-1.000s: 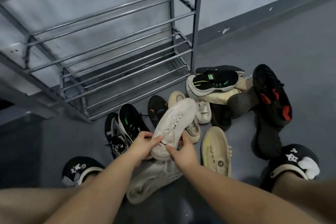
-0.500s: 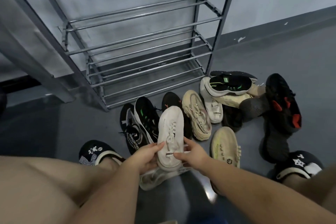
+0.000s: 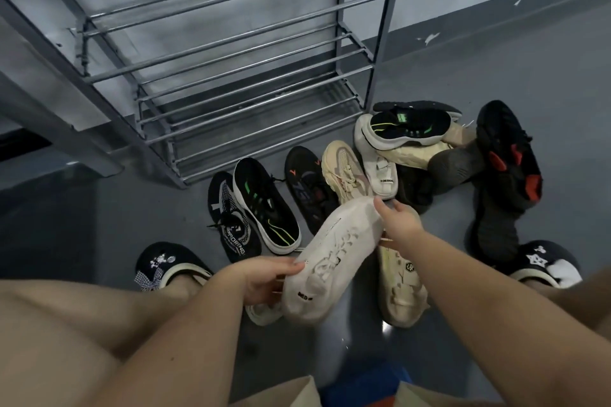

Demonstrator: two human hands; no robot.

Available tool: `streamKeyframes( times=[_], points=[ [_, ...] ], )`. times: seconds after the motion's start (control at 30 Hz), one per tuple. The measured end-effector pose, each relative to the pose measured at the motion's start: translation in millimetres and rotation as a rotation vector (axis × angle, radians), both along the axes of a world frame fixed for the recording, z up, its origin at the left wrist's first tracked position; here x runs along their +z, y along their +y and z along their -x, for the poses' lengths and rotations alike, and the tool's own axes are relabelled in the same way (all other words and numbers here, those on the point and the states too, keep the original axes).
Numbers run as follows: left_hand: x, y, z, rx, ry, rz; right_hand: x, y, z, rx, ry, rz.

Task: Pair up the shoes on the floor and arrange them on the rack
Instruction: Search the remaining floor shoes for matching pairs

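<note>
I hold a cream white sneaker (image 3: 334, 258) above the floor, its toe tilted up to the right. My left hand (image 3: 261, 281) grips its heel end and my right hand (image 3: 398, 220) touches its toe with the fingers. A second cream shoe (image 3: 261, 312) lies partly hidden beneath it. The grey metal shoe rack (image 3: 238, 69) stands against the wall with bare shelves. Several shoes lie in front of it: a black shoe with green marks (image 3: 264, 205), a beige sneaker (image 3: 344, 172), a cream shoe (image 3: 401, 287).
At the right lies a heap of shoes: a black one with red patches (image 3: 510, 155), a black and green one (image 3: 410, 125) on top, dark grey ones (image 3: 492, 225). My feet wear black slippers (image 3: 162, 264) (image 3: 542, 261) at either side. Grey floor lies left of the rack.
The cream sneaker has swung from pointing straight ahead to tilting right. My right hand slid from its heel side to its toe. The view moved closer to the rack.
</note>
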State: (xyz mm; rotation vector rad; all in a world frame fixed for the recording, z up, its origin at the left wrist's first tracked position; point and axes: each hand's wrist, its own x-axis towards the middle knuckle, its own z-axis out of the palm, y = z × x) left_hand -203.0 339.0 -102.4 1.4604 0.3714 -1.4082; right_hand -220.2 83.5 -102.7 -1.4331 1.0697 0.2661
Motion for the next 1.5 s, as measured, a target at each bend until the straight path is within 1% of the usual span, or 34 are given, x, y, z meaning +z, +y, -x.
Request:
streamKeyframes(
  times=[0.13,0.2,0.3,0.4,0.47,0.5,0.57,0.6,0.67,0.7,0.8,0.9,1.07,1.17,1.33,1.4,1.5],
  points=[
    [-4.5,-5.7,6.0,-0.038,0.02,-0.07,-4.4,-5.8,5.4,0.035,0.057,-0.054],
    [-5.8,-13.3,9.2,-0.058,0.02,-0.096,-7.8,-8.9,10.1,0.091,0.085,-0.027],
    [-13.0,-27.4,15.0,-0.089,-0.052,-0.138,-14.2,-18.2,15.5,0.125,0.105,0.035],
    [-16.9,-42.7,21.0,-0.115,-0.023,-0.121,-19.7,-27.4,18.9,0.152,0.126,0.07],
    [-15.7,-54.7,22.6,-0.161,-0.042,-0.138,-23.5,-33.2,22.5,0.158,0.147,0.074],
    [-15.1,-61.0,22.4,-0.149,-0.068,-0.149,-24.8,-35.7,24.0,0.154,0.156,0.082],
    [-12.6,-74.0,20.4,-0.051,-0.12,-0.137,-26.0,-39.5,25.2,0.158,0.155,0.112],
    [-12.8,-78.6,18.9,-0.028,-0.179,-0.154,-26.7,-40.7,24.7,0.164,0.15,0.123],
    [-14.0,-82.6,14.1,-0.126,-0.358,-0.277,-27.2,-42.8,23.9,0.217,0.145,0.167],
    [-14.7,-82.3,11.7,-0.18,-0.453,-0.344,-27.2,-43.9,23.6,0.277,0.151,0.208],
    [-21.8,-80.9,4.6,-0.383,-0.677,-0.465,-26.1,-47.3,24.3,0.526,0.179,0.387],
    [-23.7,-84.1,-0.1,-0.548,-0.789,-0.498,-22.9,-49.4,23.5,0.739,0.162,0.561],
    [-19.4,-96.3,-17.4,-0.78,-0.936,-0.489,-21.5,-53.1,17.6,0.915,0.148,0.709],
    [-13.9,-106.1,-32.8,-0.895,-0.99,-0.523,-16.6,-58.3,8.2,0.968,0.141,0.783],
    [5.7,-133.8,-77.7,-1.008,-1.174,-0.607,14.4,-75.9,-32.3,0.936,0.065,0.894],
    [17.9,-149.4,-100.2,-1.047,-1.225,-0.599,26.9,-86.1,-50.6,0.925,0.058,0.957],
    [34.2,-174.8,-132.4,-1.181,-1.27,-0.562,38.1,-99.3,-74.5,0.953,0.114,1.032]
  ],
)
